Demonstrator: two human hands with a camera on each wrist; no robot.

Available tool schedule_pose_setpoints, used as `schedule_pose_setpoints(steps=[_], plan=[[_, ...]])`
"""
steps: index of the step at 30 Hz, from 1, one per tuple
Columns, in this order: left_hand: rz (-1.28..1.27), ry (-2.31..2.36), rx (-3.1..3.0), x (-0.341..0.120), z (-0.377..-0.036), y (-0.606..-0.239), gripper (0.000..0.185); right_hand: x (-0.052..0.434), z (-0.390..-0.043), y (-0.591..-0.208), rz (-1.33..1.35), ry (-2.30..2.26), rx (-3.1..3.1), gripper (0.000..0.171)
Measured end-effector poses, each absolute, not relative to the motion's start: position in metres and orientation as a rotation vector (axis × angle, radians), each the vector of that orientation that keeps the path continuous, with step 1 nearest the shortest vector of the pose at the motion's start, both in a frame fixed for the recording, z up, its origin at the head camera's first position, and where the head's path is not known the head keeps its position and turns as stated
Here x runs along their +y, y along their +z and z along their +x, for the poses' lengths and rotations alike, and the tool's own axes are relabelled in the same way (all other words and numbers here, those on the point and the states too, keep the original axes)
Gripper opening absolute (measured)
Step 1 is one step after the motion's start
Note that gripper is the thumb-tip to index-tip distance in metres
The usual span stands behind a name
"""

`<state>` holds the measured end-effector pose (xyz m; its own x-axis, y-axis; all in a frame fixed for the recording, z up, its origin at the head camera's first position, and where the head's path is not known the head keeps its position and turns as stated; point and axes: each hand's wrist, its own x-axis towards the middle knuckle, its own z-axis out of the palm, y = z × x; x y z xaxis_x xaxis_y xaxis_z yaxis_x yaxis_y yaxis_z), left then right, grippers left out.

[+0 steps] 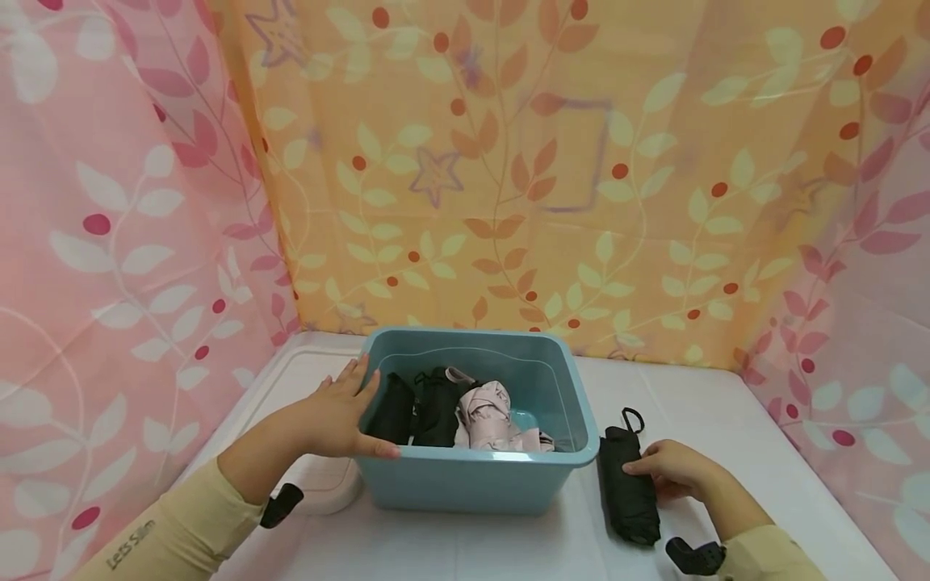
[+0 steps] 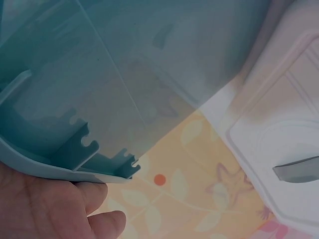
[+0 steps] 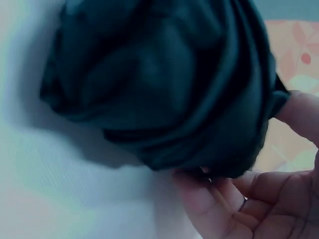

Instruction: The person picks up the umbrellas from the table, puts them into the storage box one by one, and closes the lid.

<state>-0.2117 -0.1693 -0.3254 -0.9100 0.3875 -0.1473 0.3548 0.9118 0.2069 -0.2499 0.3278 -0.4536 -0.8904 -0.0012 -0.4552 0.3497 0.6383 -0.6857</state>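
Sleeve (image 1: 156,532) reads "Let's Slim"; right hand (image 1: 672,468) grips black umbrella (image 1: 628,484) beside bin (image 1: 475,476), left hand (image 1: 334,415) flat on its rim.

The desk (image 1: 726,420) is covered in a white cloth and serves as the landmark here. Behind its far edge hangs an orange curtain (image 1: 508,161) printed with pale green and rust leaves, red dots and faint purple star outlines. Along the desk's left side hangs a pink curtain (image 1: 109,242) with white leaves and dark pink dots, and along its right side a matching pink curtain (image 1: 872,307) with the same pattern. On the desk's left part lies a white lid (image 1: 320,484), flat with a rounded corner and moulded ridges; the left wrist view shows it as pale plastic with a grey slot.
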Motion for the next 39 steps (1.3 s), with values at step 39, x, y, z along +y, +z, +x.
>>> schedule_pose_setpoints(steps=[39], plan=[[0.569,0.229,2.903,-0.170,-0.214,-0.328,0.125,0.266,-0.279,-0.275,-0.242,-1.258,2.620,0.060]])
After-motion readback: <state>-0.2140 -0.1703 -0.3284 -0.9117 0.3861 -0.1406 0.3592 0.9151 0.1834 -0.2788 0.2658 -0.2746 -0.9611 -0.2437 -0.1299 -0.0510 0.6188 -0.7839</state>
